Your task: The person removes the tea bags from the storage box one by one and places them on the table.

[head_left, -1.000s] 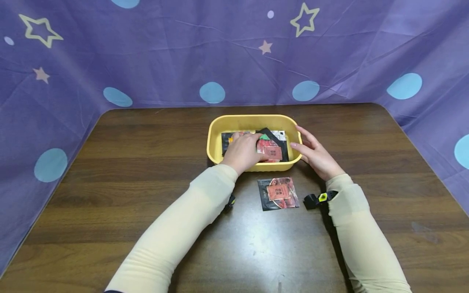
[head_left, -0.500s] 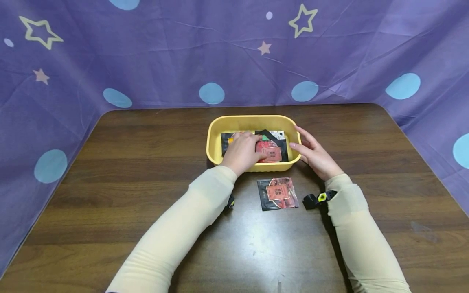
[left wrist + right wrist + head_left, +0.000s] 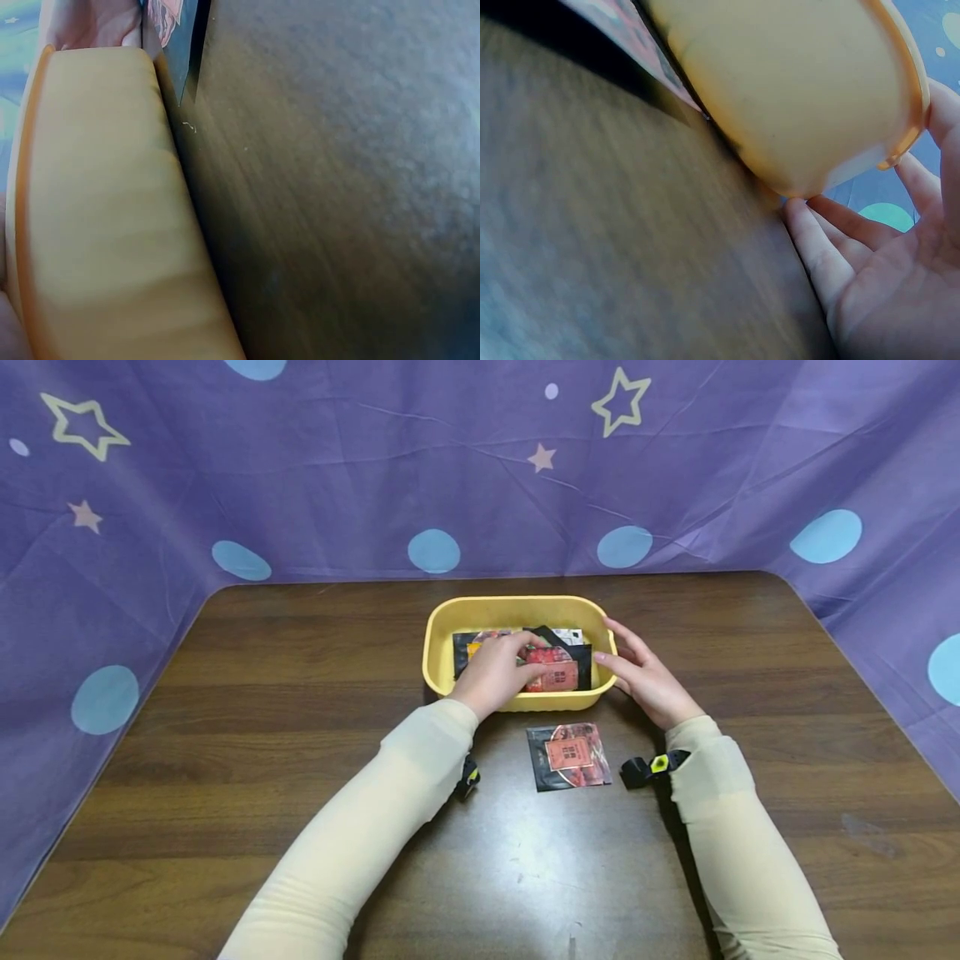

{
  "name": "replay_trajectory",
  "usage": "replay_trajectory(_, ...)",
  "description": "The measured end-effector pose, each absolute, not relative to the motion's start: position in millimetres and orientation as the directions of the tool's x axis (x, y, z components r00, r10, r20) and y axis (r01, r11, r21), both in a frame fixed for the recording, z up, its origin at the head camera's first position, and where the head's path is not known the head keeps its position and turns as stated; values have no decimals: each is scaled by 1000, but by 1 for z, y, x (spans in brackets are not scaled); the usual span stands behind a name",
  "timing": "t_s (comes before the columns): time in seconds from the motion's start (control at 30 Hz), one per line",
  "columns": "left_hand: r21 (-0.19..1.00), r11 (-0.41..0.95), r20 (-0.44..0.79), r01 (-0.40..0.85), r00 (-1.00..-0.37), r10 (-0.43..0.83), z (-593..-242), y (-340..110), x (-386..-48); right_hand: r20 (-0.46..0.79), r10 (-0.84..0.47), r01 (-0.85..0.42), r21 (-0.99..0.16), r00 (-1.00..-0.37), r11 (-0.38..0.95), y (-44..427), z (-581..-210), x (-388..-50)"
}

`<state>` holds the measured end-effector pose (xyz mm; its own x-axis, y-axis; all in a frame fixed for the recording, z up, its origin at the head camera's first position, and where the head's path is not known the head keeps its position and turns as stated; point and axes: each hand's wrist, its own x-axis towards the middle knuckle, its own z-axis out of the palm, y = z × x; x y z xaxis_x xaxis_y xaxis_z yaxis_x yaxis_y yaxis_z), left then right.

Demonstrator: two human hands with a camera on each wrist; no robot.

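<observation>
A yellow plastic basket (image 3: 517,702) on the table holds several flat sachets with black and red printing. Reaching over its near rim, my left hand (image 3: 491,670) has thumb and fingers at a red and black sachet (image 3: 558,677), pinching it; the fingertips are partly hidden. My right hand (image 3: 651,681) grips the basket's right end, thumb over the rim and the other fingers along the outside; in the right wrist view the fingers (image 3: 817,244) touch the wall low down. Another red and black sachet (image 3: 570,757) lies flat on the table in front of the basket.
The brown wooden table (image 3: 262,735) extends on both sides. Behind it hangs a purple cloth (image 3: 337,468) with stars and dots. Inside the basket, a white-patterned packet (image 3: 572,636) shows at the back right. A black wrist camera (image 3: 637,772) sits below the right hand.
My left hand has drawn back slightly toward the lower left, and the red and black sachet under it has shifted, covering the green patch. The right hand and basket stay put.
</observation>
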<state>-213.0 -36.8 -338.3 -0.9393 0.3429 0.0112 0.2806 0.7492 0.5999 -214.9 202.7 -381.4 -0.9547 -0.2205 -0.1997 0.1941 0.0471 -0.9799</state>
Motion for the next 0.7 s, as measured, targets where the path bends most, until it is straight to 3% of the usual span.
replay_trajectory(0.27,659,687,99,308,-940,326,-340,-39,-212,-204,-218,195,-979,-954,60,203,-383,-216)
replay_trajectory(0.7,777,571,196,264,-964,180,-341,-42,-208,-203,-215,195,-979,-955,56,203,-385,-217)
